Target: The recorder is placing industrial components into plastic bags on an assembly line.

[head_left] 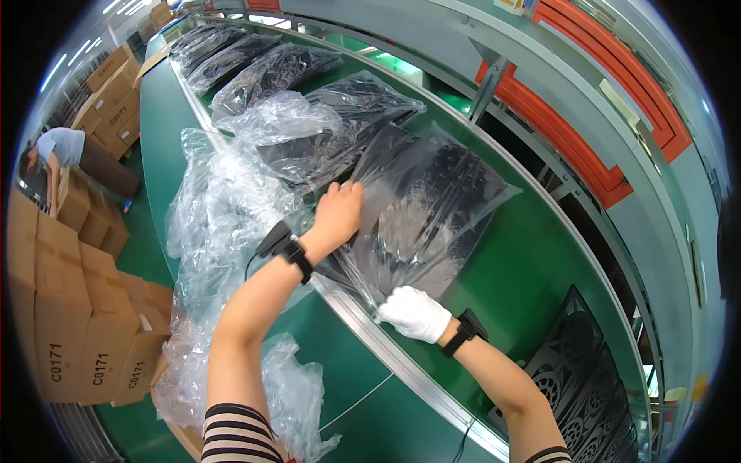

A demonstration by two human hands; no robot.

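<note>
A flat black panel lies on the green conveyor belt inside a clear plastic bag. My left hand, bare, is closed on the bag's film at the panel's left side. At the bag's near corner, my right hand in a white glove pinches the gathered film. The film is stretched and creased between the two hands. Beside my left forearm, a heap of clear plastic bags spreads over the metal rail and the green side table.
Farther up the belt lie several bagged black panels. Bare black panels with round cutouts overlap at the near right. Cardboard boxes are stacked at left, where another person bends over. A metal rail edges the belt.
</note>
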